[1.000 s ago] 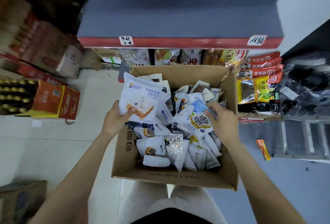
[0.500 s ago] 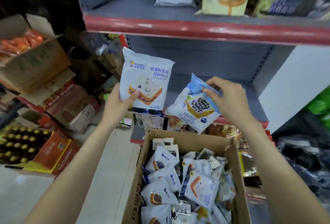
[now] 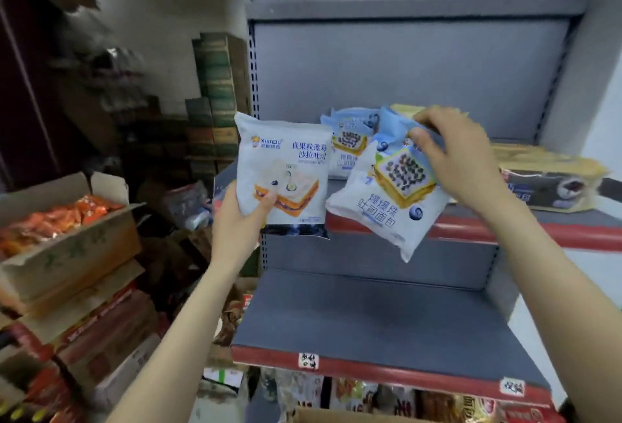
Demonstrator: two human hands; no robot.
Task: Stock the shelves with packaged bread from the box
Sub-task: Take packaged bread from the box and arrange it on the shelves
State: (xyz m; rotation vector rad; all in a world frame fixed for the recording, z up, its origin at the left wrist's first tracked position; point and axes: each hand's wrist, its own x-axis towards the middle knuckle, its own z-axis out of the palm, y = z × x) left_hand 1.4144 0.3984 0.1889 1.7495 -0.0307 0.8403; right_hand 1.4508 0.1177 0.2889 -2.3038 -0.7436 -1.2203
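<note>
bread packs: likely light, soft, crushable, slick film. left hand (image 3: 239,217) grips sandwich pack (image 3: 282,170) at lower corner; right hand (image 3: 461,160) pinches blueberry pack (image 3: 387,200) by top seam.

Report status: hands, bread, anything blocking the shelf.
Left hand grips white bread pack. Right hand pinches blue pack at upper shelf. One matching pack there; nothing blocking.
</note>
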